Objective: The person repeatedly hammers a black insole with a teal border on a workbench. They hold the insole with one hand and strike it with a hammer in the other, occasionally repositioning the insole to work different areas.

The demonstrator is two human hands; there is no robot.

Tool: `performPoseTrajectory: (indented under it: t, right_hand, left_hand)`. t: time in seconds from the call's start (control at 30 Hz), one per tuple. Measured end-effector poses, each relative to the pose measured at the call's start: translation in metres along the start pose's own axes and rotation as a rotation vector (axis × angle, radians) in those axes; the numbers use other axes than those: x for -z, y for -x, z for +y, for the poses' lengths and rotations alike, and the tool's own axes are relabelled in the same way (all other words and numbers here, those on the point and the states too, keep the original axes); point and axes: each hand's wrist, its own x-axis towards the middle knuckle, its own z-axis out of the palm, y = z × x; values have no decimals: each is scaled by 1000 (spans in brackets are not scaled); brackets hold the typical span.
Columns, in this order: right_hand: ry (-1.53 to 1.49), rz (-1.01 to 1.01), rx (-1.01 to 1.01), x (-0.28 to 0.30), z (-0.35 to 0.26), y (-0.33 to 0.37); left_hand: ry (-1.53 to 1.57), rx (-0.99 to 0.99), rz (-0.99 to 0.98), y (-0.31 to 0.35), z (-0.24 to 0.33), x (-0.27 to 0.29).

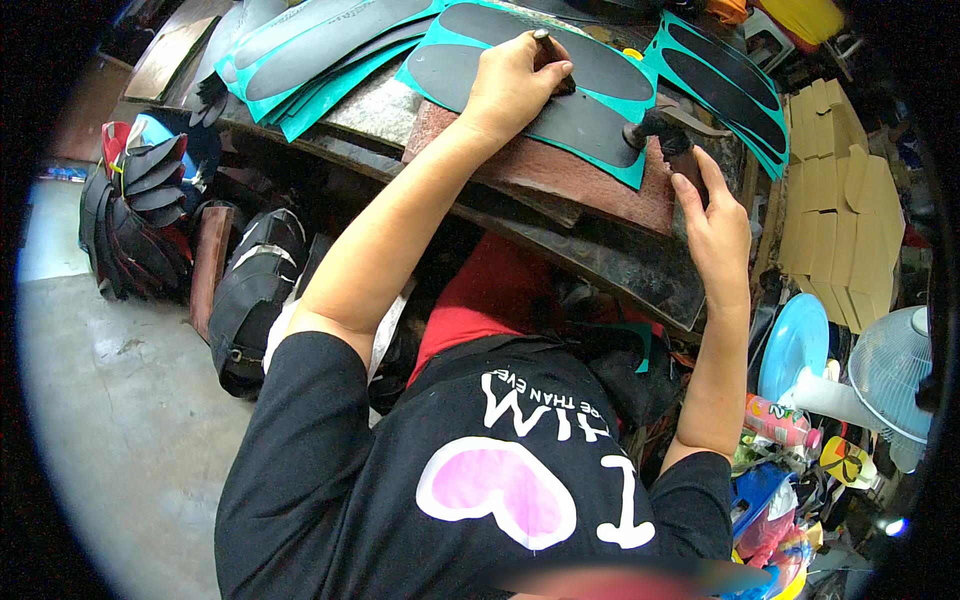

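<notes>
Here's the dark worktop (640,265), front edge slanting across, and below it a black T-shirt (380,470) with big white lettering, upside down, and a pink heart. Tan cardboard cartons (830,220) crowd beyond the right edge, a white fan (890,370) just below them. Near the front edge, a coarse reddish-brown board (600,195) lies partly under a teal sheet (605,75) bearing smooth black ovals; more teal sheets (330,50) overlap leftward. A pink bottle (783,422), too, its label unclear. Now the hands: the left hand (510,85) curls round a dark punch-like tool (542,36), tip down at the sheet; the right hand (715,215) pinches a dark hammer (662,125) by its handle, hiding some of the sheet's right side.
</notes>
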Motion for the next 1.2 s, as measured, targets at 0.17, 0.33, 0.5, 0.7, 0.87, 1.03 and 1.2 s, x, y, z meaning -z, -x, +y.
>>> performPoseTrajectory:
  t: [0.17,0.33,0.5,0.7,0.87,1.03,1.2]
  right_hand:
    - [1,41,40,-4,8,-2]
    - [-163,73,32,19,-9,-7]
    - [-780,311,246,75,-49,-2]
    - [-114,169,236,33,-48,-4]
    - [-197,151,31,18,-7,5]
    - [-245,78,-35,19,-2,6]
    - [-344,63,-7,11,-9,-2]
  left_hand:
    - [73,-66,-17,2,1,-12]
    - [136,61,-49,4,0,-13]
    - [-170,-251,-25,6,10,-17]
    - [-440,-402,-25,15,17,-38]
    - [479,120,140,3,13,-18]
    - [513,-86,246,1,4,20]
    - [208,136,172,6,-17,25]
